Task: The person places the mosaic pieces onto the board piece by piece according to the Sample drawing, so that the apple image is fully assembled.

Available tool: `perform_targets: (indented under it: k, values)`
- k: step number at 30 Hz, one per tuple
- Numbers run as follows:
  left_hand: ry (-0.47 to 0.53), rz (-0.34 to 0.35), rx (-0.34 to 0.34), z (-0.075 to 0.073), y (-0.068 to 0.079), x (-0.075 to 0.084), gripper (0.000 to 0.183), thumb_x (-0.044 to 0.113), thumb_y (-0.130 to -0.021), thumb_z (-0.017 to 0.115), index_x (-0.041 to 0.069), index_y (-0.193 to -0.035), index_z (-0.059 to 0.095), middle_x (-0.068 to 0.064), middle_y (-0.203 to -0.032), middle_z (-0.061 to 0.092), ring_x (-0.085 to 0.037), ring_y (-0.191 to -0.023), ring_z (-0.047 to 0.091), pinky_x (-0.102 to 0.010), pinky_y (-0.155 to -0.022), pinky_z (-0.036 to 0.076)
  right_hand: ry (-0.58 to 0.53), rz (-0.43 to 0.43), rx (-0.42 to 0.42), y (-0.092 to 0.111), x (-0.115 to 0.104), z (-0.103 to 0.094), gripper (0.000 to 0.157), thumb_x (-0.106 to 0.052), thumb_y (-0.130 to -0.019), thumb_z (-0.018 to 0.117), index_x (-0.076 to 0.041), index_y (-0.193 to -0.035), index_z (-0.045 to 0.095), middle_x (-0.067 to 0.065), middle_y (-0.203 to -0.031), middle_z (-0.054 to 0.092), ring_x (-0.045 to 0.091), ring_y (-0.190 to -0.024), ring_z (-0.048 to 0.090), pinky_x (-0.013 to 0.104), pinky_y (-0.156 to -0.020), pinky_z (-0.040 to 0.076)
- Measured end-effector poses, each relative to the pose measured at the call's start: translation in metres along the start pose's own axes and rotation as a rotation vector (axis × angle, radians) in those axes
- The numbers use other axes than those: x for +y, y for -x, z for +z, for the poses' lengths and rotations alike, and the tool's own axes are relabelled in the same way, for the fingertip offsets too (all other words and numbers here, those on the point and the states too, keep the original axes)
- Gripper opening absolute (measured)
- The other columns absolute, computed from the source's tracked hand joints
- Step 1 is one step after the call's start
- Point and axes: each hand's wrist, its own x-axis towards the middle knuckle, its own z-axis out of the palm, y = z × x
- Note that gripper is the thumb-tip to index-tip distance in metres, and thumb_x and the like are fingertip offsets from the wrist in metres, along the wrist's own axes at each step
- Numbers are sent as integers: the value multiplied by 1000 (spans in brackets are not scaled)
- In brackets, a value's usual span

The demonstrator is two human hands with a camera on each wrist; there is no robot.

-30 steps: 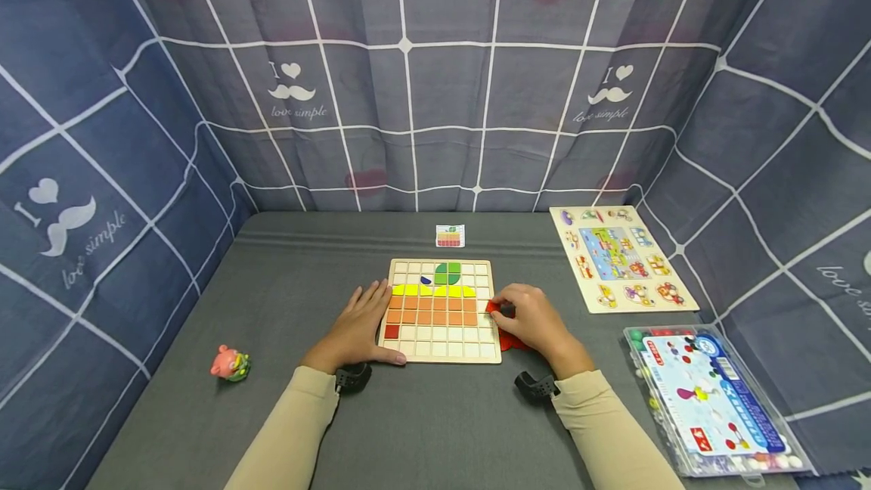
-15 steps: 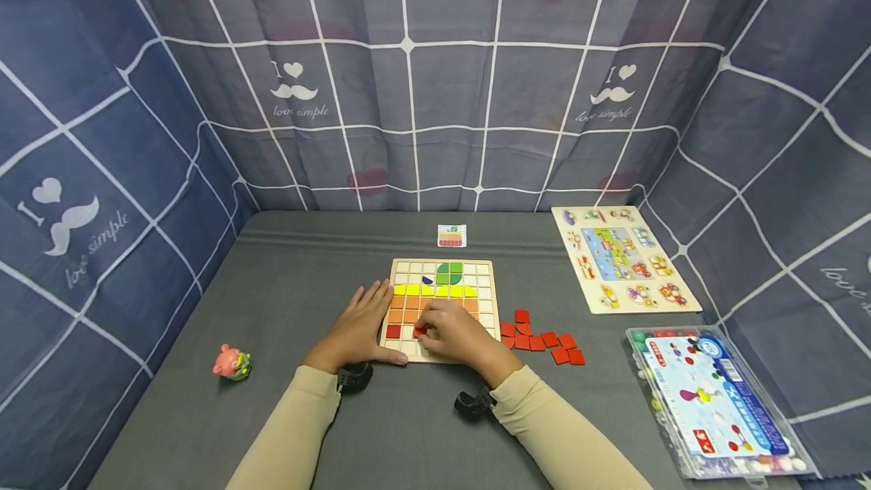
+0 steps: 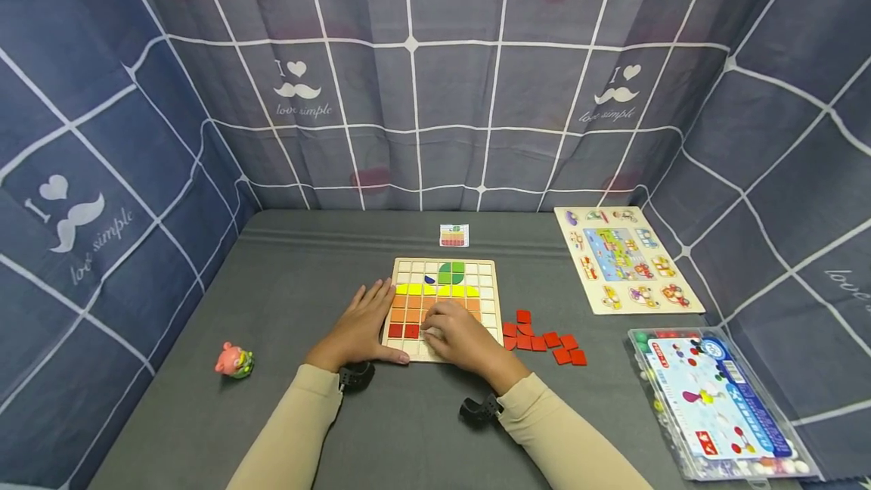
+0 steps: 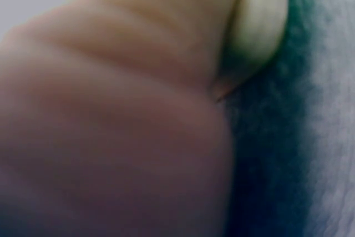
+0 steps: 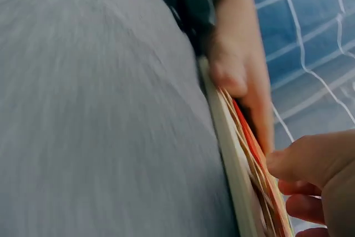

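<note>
A wooden grid board (image 3: 487,317) lies in front of me, with yellow, orange and green pieces set in its cells. My left hand (image 3: 357,327) lies spread over its left edge, thumb at the near corner. Two red square tiles (image 3: 403,331) fill the first cells of a row below the orange ones. Just right of them, my right hand (image 3: 459,335) hovers over the board with loosely bent fingers. In the right wrist view, no tile shows between the thumb and fingers (image 5: 302,162). The left wrist view is a blurred close-up of the hand (image 4: 111,115).
Several loose red tiles (image 3: 539,342) lie right of the board. A small pattern card (image 3: 454,236) is behind it. Farther right are a picture puzzle board (image 3: 615,298) and a clear plastic case (image 3: 721,399). A pink pig figurine (image 3: 233,361) stands at the left.
My right hand has carried a red tile from the pile leftward to the board; that tile now sits beside the first red one, and the fingers have come off it. The left hand stays put.
</note>
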Motion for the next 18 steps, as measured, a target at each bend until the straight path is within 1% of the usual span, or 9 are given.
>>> perform_targets:
  k: [3, 5, 9, 12, 15, 18]
  values:
    - [4, -4, 4, 1, -2, 1, 149, 92, -66, 73, -3, -166, 18, -20, -173, 12, -35, -159, 9, -53, -125, 1, 17, 41, 73, 19, 16, -17, 13, 2, -85, 82, -6, -95, 79, 3, -99, 70, 24, -95, 64, 41, -86, 54]
    - [4, -10, 3, 1, -2, 1, 150, 92, -65, 73, -3, -166, 17, -19, -173, 12, -35, -159, 9, -53, -125, 1, 31, 101, 89, 33, 28, -32, 15, 4, -84, 81, -4, -97, 79, 5, -101, 71, 26, -95, 63, 43, -85, 53]
    - [5, -17, -2, -1, -2, 4, 150, 91, -65, 75, -3, -166, 17, -19, -173, 12, -35, -159, 9, -53, -125, 2, 42, 308, 34, 62, 47, -67, 20, 1, -85, 82, -5, -103, 78, 7, -110, 70, 31, -101, 61, 50, -89, 51]
    - [7, -15, 10, -3, -1, 5, 149, 89, -65, 77, -4, -166, 19, -21, -172, 15, -37, -158, 12, -55, -125, 4, 39, 447, -9, 79, 58, -88, 19, -3, -86, 83, -6, -105, 79, 7, -112, 69, 32, -103, 61, 53, -91, 49]
    - [1, -7, 19, -3, -1, 5, 149, 88, -65, 78, -5, -165, 21, -22, -172, 16, -39, -158, 14, -57, -125, 6, 15, 532, -12, 89, 63, -101, 16, -4, -85, 83, -7, -100, 80, 6, -107, 69, 29, -98, 63, 51, -87, 52]
    - [1, -4, 20, -2, 0, 4, 149, 89, -65, 76, -6, -165, 21, -23, -171, 17, -39, -157, 14, -58, -125, 6, -5, 565, -18, 94, 65, -106, 15, -5, -85, 84, -8, -99, 81, 3, -104, 68, 25, -93, 63, 47, -83, 53]
